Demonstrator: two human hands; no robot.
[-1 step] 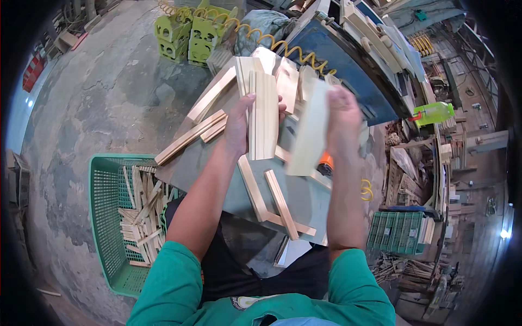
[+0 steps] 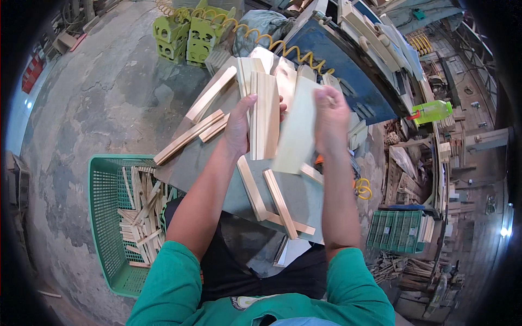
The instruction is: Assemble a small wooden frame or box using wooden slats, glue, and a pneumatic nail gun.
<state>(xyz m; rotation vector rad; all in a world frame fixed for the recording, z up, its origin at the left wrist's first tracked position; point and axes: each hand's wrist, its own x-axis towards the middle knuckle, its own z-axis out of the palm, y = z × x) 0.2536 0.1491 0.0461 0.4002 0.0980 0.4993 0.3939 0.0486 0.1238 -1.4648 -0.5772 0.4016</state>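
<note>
My left hand (image 2: pixel 237 126) is wrapped round a grooved wooden piece (image 2: pixel 263 117), its thumb on the left edge and fingertips showing at the right. The piece stands lengthwise above the grey tabletop (image 2: pixel 217 179). My right hand (image 2: pixel 331 122), slightly blurred, grips the right edge of a pale thin flat panel (image 2: pixel 296 127). The panel tilts close beside the wooden piece; whether they touch I cannot tell. Loose wooden strips (image 2: pixel 280 204) lie on the table below my hands, and more strips (image 2: pixel 187 138) lie to the left. Wooden blocks (image 2: pixel 285 76) stand behind.
A green plastic basket (image 2: pixel 103 217) of wood offcuts is on the floor at left. A yellow coiled hose (image 2: pixel 266 38) runs past a blue machine (image 2: pixel 348 70). Part of an orange tool (image 2: pixel 319 159) shows behind my right forearm. Green crates (image 2: pixel 394 231) stand at right.
My right hand has moved left with the pale panel, bringing it nearer the wooden piece. My left hand and its piece have hardly moved.
</note>
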